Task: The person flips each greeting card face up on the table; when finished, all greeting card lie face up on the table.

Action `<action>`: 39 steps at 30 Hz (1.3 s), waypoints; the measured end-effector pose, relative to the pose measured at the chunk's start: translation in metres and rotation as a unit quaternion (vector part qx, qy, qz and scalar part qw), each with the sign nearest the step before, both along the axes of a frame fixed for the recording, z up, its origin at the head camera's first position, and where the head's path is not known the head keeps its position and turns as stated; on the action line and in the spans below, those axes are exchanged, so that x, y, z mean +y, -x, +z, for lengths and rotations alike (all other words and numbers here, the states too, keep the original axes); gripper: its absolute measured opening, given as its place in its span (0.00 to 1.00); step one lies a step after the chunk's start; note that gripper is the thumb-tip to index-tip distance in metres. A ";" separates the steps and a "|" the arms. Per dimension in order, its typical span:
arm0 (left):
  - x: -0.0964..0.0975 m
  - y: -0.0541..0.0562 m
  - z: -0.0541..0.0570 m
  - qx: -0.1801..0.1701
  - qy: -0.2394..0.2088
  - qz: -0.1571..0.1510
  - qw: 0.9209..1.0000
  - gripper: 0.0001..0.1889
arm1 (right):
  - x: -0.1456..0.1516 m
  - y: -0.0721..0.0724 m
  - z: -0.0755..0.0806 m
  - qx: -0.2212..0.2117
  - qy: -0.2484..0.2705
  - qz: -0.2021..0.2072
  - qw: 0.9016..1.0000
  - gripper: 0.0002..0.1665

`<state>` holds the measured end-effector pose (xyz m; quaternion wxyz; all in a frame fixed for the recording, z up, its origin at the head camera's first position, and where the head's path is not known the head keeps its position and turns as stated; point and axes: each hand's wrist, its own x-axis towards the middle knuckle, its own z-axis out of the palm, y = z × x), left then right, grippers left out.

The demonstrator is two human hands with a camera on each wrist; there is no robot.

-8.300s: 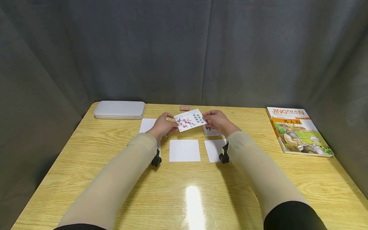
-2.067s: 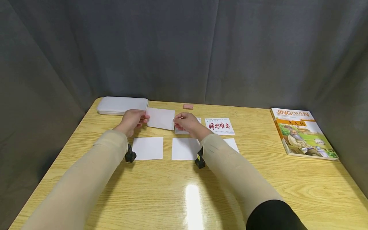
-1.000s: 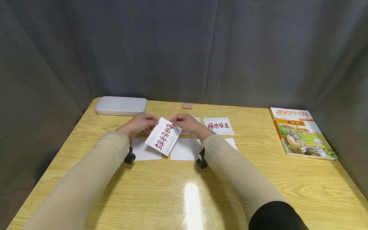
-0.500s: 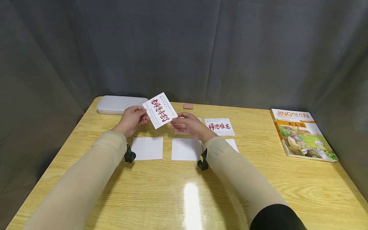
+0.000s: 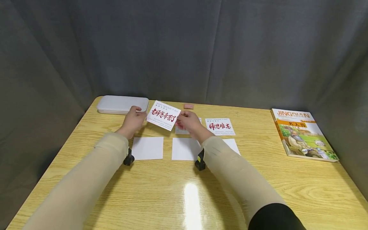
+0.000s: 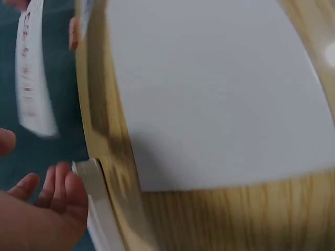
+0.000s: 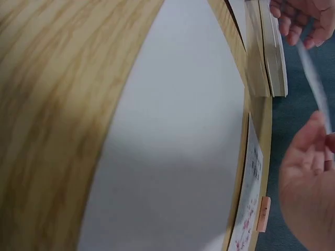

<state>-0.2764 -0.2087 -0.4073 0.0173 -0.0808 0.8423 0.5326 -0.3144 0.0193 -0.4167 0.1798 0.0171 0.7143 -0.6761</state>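
Observation:
A greeting card (image 5: 164,115) with red Chinese characters is held up over the back of the table, slightly tilted. My right hand (image 5: 190,123) pinches it by its right edge. Just off its left edge is my left hand (image 5: 133,121); in the left wrist view a gap shows between the card (image 6: 34,78) and the loosely bent fingers (image 6: 73,193). Behind my right hand lies a card with pink blossoms (image 7: 247,222), partly hidden in the head view. To its right lies another red-lettered card (image 5: 220,126).
Nearer me, blank white cards (image 5: 148,148) lie in a row, the rightmost partly covered by my right forearm. A white case (image 5: 123,104) stands at the back left, a small pink block (image 5: 188,106) at the back edge. A book (image 5: 304,134) lies far right.
The blossom card, earlier in both hands, now lies on the table. The held card, first blank side up, has been turned over and rotated to read nearly level; my left hand has let go.

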 end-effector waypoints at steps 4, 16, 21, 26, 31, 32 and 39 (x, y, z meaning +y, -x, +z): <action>0.009 -0.005 -0.003 0.061 0.191 -0.077 0.977 0.27 | -0.001 0.000 -0.003 -0.007 -0.046 0.009 0.999 0.08; 0.026 -0.018 -0.010 0.096 0.344 -0.270 0.894 0.25 | -0.015 -0.001 -0.009 -0.016 -0.038 0.003 0.999 0.18; 0.026 -0.012 -0.011 0.047 0.368 -0.270 0.888 0.27 | -0.019 -0.003 -0.009 -0.041 0.002 -0.011 0.999 0.22; 0.027 -0.006 -0.012 0.015 0.384 -0.268 0.883 0.28 | -0.019 -0.005 -0.007 -0.053 0.015 0.010 0.998 0.21; 0.031 -0.004 -0.013 -0.001 0.408 -0.265 0.874 0.29 | -0.015 -0.006 -0.004 -0.053 0.023 0.035 0.998 0.22; 0.032 -0.005 -0.014 -0.002 0.415 -0.264 0.871 0.29 | -0.015 -0.006 -0.003 -0.053 0.024 0.040 0.998 0.23; 0.034 -0.005 -0.016 0.000 0.441 -0.264 0.858 0.30 | -0.009 -0.009 0.005 -0.052 0.022 0.067 0.996 0.25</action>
